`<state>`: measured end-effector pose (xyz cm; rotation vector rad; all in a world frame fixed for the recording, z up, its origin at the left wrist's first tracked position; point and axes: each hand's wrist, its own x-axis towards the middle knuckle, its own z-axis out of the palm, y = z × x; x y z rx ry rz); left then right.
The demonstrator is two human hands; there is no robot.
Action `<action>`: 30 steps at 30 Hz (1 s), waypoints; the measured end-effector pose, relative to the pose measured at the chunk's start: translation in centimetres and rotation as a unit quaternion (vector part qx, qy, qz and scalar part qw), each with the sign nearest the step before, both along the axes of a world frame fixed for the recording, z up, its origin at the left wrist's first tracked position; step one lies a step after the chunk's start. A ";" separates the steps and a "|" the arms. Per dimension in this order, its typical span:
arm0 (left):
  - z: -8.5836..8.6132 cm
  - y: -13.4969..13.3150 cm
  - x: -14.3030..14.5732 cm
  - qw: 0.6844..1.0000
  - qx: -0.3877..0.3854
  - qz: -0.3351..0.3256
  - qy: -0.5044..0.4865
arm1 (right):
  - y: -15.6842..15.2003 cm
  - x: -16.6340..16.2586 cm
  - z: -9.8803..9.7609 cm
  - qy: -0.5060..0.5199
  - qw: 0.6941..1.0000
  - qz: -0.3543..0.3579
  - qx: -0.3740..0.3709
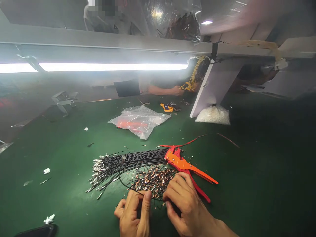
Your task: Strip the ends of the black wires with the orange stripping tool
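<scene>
While the left hand [135, 212] pinches a black wire [119, 173], the right hand [184, 201] grips it near the clippings [153, 179].

A wire [119, 174] runs between the left hand [135, 212] and the right hand [184, 204] at the front of the bench [66, 154]. A pile of wire bits [154, 181] lies just behind the hands. Behind the pile is a bunch of wires [140, 158], going out to its left. The pliers [181, 162] are at the bunch's right end. Farther back lies a plastic bag [139, 120], with a small tool [167, 107] behind it to the right. Farther right, another bag [212, 116] sits by a board [214, 84].
</scene>
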<state>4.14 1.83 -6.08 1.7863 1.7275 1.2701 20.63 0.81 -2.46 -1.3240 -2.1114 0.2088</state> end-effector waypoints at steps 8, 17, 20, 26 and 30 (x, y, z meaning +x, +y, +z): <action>0.3 -0.2 0.3 1.000 0.028 0.006 0.008 | 0.2 0.6 1.0 0.061 0.997 -0.035 0.031; 0.8 -0.2 0.6 0.999 0.047 0.001 0.008 | 0.7 1.4 0.6 0.044 0.991 -0.105 0.064; 1.0 -0.2 0.8 0.998 0.056 0.000 0.003 | 0.9 1.8 0.5 0.020 0.988 -0.136 0.064; 0.9 -0.4 0.7 0.998 0.063 -0.007 0.009 | 1.7 4.0 -0.3 -0.056 0.967 -0.246 0.038; 0.8 -0.5 0.6 0.997 0.070 -0.020 0.004 | 2.3 5.2 -1.1 -0.083 0.951 -0.297 0.012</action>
